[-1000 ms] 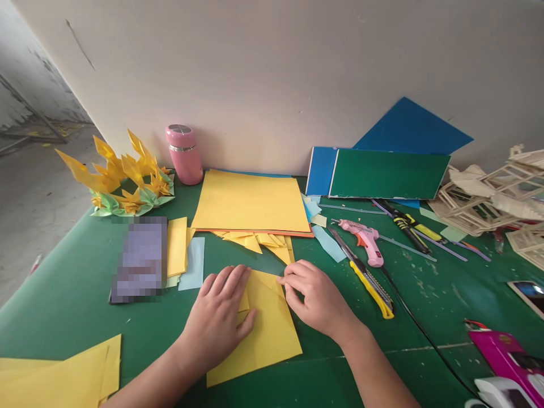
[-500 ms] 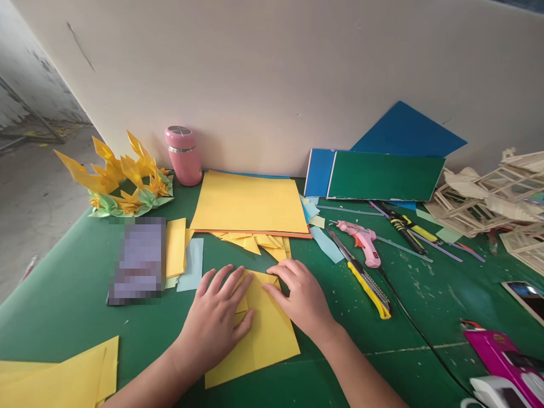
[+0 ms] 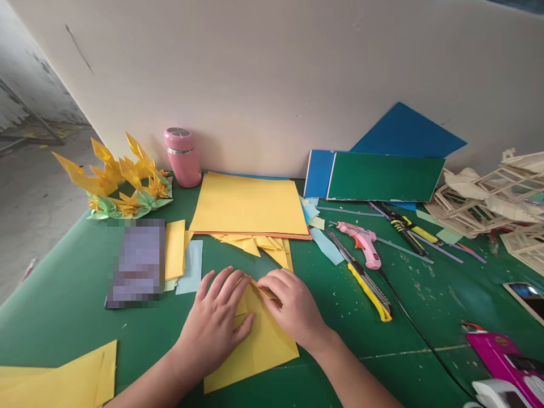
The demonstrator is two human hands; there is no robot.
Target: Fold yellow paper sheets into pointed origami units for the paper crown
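Observation:
A sheet of yellow paper (image 3: 259,354) lies in front of me on the green table, with creases and folded-in parts at its far end. My left hand (image 3: 215,320) rests flat over its left side, fingers stretched out and thumb apart. At the far right edge, my right hand (image 3: 294,303) has its thumb and fingers closed on a folded flap of the same sheet. Both hands hide part of the folds. Just beyond them, several folded yellow paper pieces (image 3: 274,246) stick out from under a stack of coloured sheets (image 3: 250,204).
To the right lie a yellow utility knife (image 3: 369,292) and a pink glue gun (image 3: 361,241) with its cord. A paper crown (image 3: 127,184), a pink flask (image 3: 183,158) and a pixelated purple object (image 3: 140,260) stand left. More yellow paper (image 3: 63,379) lies near left.
My right hand has shifted slightly nearer and left, its fingers curling in and lifting the flap at the paper's edge. The left hand stays in place.

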